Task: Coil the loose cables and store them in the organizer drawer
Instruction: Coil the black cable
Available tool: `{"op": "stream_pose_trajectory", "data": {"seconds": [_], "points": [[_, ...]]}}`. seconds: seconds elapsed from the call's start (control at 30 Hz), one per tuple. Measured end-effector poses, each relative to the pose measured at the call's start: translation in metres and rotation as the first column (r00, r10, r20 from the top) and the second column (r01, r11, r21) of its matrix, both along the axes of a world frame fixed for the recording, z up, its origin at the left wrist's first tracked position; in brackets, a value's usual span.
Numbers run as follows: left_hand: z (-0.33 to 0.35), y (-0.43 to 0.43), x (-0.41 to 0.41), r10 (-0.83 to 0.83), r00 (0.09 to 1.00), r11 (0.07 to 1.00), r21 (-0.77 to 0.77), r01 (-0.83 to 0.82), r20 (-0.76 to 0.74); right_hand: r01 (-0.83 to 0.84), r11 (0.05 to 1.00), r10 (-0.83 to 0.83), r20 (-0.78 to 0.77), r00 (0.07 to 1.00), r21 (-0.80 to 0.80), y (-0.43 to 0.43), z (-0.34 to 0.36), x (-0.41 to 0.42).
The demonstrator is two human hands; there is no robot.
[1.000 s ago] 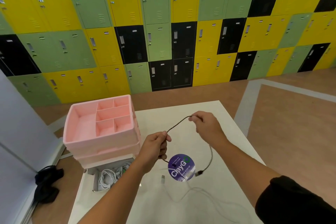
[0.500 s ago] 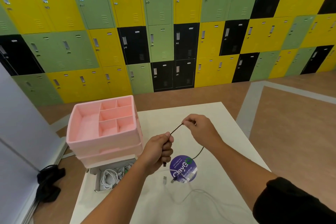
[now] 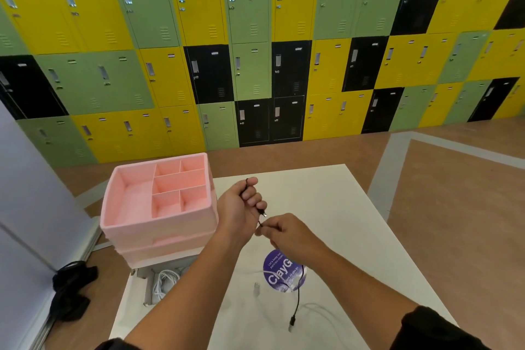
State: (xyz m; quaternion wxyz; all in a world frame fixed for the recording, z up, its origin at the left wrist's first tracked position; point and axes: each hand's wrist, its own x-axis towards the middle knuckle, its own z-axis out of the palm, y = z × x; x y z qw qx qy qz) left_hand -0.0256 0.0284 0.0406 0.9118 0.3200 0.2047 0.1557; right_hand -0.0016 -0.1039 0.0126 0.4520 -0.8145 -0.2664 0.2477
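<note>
Lockers (image 3: 255, 51) in yellow, green and black fill the wall ahead of you, beyond a strip of brown floor (image 3: 454, 221). A white table (image 3: 355, 207) lies under your arms, and a pale grey panel (image 3: 25, 193) stands along its left side.

On the table's far left corner sits the pink organizer (image 3: 159, 224), its top tray split into compartments. Below it the bottom drawer (image 3: 147, 290) is pulled out toward you with coiled white cables (image 3: 164, 283) inside. Your left forearm crosses over the drawer's right part and hides that end. A black bundle (image 3: 71, 290), cloth or strap, lies on the floor just left of the table.

A round purple sticker (image 3: 279, 273) is on the tabletop under your right wrist.

Your left hand (image 3: 238, 207) is raised just beside the organizer, fingers curled round the black cable (image 3: 297, 300); a small loop shows above your fist and a plug tip pokes out below it. Your right hand (image 3: 287, 231) pinches the same cable close under the left. The rest hangs past your right wrist, across the sticker, and ends in a plug on the table.

A loose white cable (image 3: 321, 312) trails on the table beside that plug, hard to see against the surface. A small pale connector (image 3: 257, 290) lies left of the sticker.
</note>
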Motion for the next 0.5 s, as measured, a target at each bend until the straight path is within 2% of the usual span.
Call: {"op": "stream_pose_trajectory", "data": {"seconds": [0.13, 0.23, 0.3, 0.4, 0.5], "points": [[-0.017, 0.002, 0.001, 0.051, 0.998, 0.945, 0.326, -0.036, -0.036, -0.021, 0.995, 0.031, 0.097, 0.995, -0.1, 0.001, 0.005, -0.004], [-0.032, 0.003, -0.003, 0.009, 0.994, 0.774, 0.63, 0.061, -0.107, -0.04, 0.984, 0.075, 0.202, 0.977, -0.172, 0.001, 0.015, 0.0], [-0.04, 0.004, -0.008, -0.049, 0.986, 0.632, 0.76, 0.153, -0.158, -0.031, 0.982, 0.084, 0.281, 0.956, -0.187, 0.0, 0.026, 0.006], [-0.043, 0.005, -0.016, -0.126, 0.967, 0.501, 0.828, 0.253, -0.22, -0.016, 0.975, 0.098, 0.369, 0.924, -0.22, -0.004, 0.042, 0.018], [-0.037, 0.004, -0.018, -0.253, 0.929, 0.501, 0.784, 0.366, -0.272, 0.019, 0.979, 0.068, 0.408, 0.91, -0.204, -0.008, 0.052, 0.03]]}}
